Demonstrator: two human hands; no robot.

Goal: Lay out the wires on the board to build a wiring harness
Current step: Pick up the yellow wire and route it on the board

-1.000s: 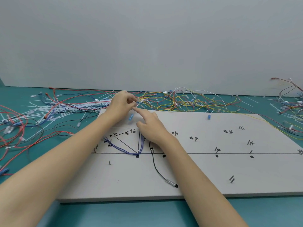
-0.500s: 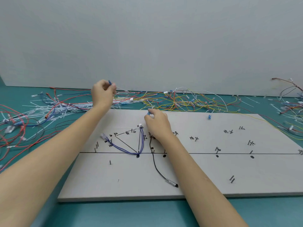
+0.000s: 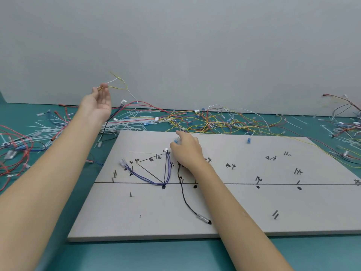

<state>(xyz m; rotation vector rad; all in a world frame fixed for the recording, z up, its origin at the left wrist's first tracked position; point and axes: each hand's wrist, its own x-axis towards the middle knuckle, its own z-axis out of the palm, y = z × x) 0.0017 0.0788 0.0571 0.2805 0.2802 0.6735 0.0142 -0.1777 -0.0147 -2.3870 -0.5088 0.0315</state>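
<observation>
Here the left hand [image 3: 97, 103] pinches a yellow-and-white wire [image 3: 117, 85] aloft, seemingly drawing it free of the tangle. The right hand [image 3: 186, 149] pinches its blue connector [image 3: 175, 141] against the board [image 3: 254, 202] as anchor

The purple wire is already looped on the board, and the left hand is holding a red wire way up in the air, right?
Not quite. The head view shows the left hand raised and pinching a yellow and white wire, not a red one. The purple wire is indeed already looped on the board.
</observation>
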